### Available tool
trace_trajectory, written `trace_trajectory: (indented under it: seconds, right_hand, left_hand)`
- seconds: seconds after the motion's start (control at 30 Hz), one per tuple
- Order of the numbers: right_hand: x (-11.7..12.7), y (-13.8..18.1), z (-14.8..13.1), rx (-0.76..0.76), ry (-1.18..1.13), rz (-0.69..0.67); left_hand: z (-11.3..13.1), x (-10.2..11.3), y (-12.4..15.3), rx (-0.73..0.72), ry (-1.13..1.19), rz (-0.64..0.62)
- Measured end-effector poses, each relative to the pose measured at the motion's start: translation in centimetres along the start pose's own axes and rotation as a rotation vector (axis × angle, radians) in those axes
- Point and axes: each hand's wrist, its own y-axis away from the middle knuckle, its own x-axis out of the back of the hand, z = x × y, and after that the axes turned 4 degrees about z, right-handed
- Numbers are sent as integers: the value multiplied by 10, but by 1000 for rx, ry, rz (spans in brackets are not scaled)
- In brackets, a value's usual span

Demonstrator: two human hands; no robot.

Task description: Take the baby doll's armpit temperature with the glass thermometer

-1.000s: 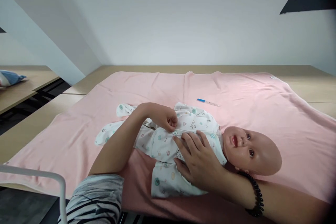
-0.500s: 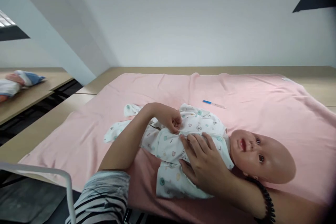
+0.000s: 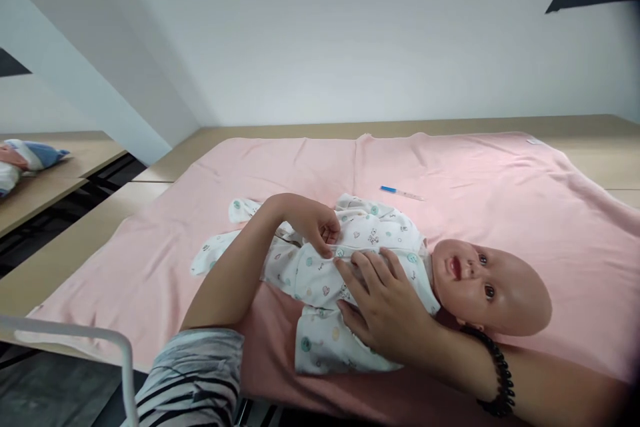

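A baby doll (image 3: 510, 287) lies on its back with its head to the right, dressed in a white patterned baby romper (image 3: 315, 280). My left hand (image 3: 320, 227) is over the doll's belly with its fingers curled and the thumb at the romper's front edge; it looks closed on the cloth, though the fingertips are partly hidden. Flat on the chest, my right hand (image 3: 385, 297) rests with fingers spread, its fingertips beside that same front edge. A black coiled band is around my right wrist.
A pink blanket (image 3: 280, 163) covers much of the wooden table (image 3: 590, 130). Behind the doll lies a thin, blue-ended thermometer-like stick (image 3: 401, 193). Another doll (image 3: 15, 157) is on a table at left. A white metal rail (image 3: 75, 329) stands at lower left.
The camera view has shifted slightly, moving the whole scene a little left. My left thumb sits a bit further apart from the curled fingers; the right hand stays flat on the chest.
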Motion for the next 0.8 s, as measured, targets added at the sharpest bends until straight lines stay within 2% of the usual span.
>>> trace_trajectory:
  seconds: [0.23,0.43,0.8]
  right_hand:
    - [0,0,1,-1,-9,-14]
    - [0,3,1,56,-30,-13]
    - [-2,1,5,141,-98,-16]
  left_hand:
    - [-2,-2,-5,35,-32,16]
    - [2,-4,-6,39,-89,60]
    - [7,-6,-7,70,-113,65]
